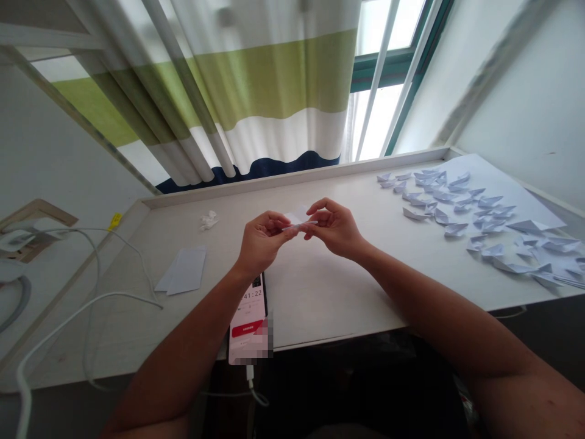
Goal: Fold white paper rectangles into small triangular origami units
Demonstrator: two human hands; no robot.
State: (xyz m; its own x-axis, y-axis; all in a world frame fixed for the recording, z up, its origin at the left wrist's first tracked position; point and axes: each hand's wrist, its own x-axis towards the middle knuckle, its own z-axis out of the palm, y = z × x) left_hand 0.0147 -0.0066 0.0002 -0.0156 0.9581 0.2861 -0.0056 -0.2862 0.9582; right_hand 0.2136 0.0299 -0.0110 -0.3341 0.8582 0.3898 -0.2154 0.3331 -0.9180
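Between my two hands, above the middle of the white desk, is a small piece of white paper (297, 217) with a folded lower edge. My left hand (262, 239) pinches its left end between thumb and fingers. On the right end, my right hand (336, 228) grips it the same way, the thumbs almost meeting at the centre. Parts of the paper are hidden behind the fingers. Many folded paper boats (441, 195) stand grouped on the right of the desk. To the left lie a few flat white paper sheets (186, 271), overlapping.
A crumpled white tissue (209, 221) lies left of my hands. Under my left forearm a phone (247, 326) sits at the desk's front edge, plugged into a white cable (250, 377). More cables (86, 305) loop over the left side. A raised rim (292, 177) borders the back.
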